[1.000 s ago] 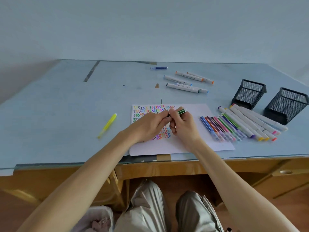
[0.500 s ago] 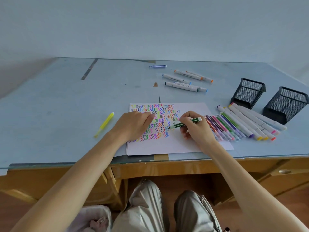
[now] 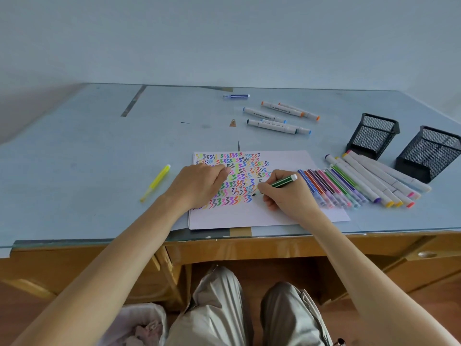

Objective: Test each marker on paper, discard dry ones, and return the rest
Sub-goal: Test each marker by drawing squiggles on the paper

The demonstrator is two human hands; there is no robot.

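2 mesh pen cups point(image 3: 373, 136), capped markers point(image 3: 331, 187) beside paper point(image 3: 249, 216)

green-and-white striped marker point(image 3: 283, 182), white paper point(image 3: 282, 213) covered in rainbow zigzag scribbles, yellow marker point(image 3: 156, 182) at left, black mesh holders point(image 3: 373, 136) far right, pale blue tabletop point(image 3: 87, 151)

Glass-topped wooden desk point(image 3: 74, 171); grey trousers point(image 3: 214, 315); pinkish cloth point(image 3: 147, 330) on floor.
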